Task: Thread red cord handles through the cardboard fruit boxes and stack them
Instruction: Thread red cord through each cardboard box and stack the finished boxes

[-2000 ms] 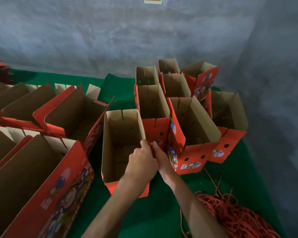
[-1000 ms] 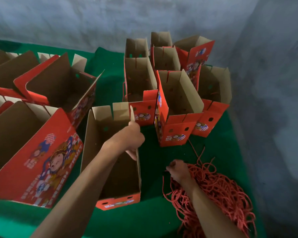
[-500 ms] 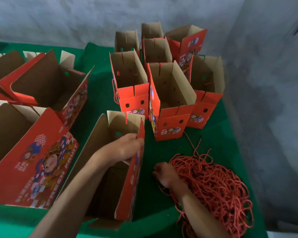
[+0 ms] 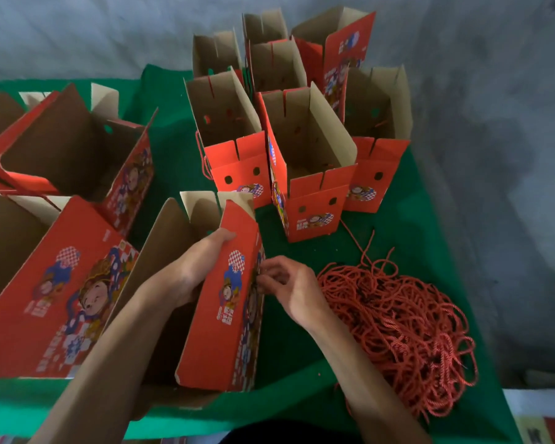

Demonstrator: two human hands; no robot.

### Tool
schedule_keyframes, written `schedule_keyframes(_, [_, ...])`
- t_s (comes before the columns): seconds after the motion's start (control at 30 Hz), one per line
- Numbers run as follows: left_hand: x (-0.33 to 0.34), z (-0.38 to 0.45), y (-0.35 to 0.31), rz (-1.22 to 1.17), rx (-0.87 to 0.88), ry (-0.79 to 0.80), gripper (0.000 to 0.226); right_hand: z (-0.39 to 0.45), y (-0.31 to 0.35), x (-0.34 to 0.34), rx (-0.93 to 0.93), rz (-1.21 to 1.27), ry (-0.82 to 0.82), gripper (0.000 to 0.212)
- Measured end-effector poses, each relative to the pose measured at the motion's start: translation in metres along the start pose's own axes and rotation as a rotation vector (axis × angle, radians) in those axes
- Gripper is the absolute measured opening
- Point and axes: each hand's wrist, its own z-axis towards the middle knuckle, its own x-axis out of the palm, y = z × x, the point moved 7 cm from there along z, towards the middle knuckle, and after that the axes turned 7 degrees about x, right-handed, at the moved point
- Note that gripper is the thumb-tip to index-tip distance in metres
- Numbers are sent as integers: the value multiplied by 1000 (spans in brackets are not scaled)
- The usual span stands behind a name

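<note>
Head camera view, looking down on a green cloth-covered table [image 4: 302,357]. In the lower centre of the frame an open cardboard box [image 4: 225,302], red and printed outside, brown inside, is tipped on its side with its opening facing left. The left hand [image 4: 202,261] reaches into that opening, fingers lying flat along the inside of the box's red wall and touching its top edge. The right hand [image 4: 289,286] is just right of the same wall, fingers curled narrow and pinched together against the printed side; what they pinch is too small to tell. Just right of that hand, in the lower right, lies a loose heap of red cord [image 4: 401,325]. In the upper centre stands a cluster of upright open boxes [image 4: 308,184], touching one another. More open boxes [image 4: 55,283] lie on their sides along the left edge.
</note>
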Motion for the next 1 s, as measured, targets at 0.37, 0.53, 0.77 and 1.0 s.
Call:
schedule_keyframes(0.37, [9,-2,5,26,34,227,78,4,15,-3,-3,-111,11,11])
schedule_keyframes(0.53, [23,0,-3,299,141,183,34,-7,23,-5,-43,-304,44,24])
schedule_keyframes(0.77, [39,2,-11,723,318,150,7,-11,28,-9,-39,-350,28,22])
schedule_keyframes(1.0, [27,4,-3,587,293,64,15,-9,23,-16,10,-158,-55,8])
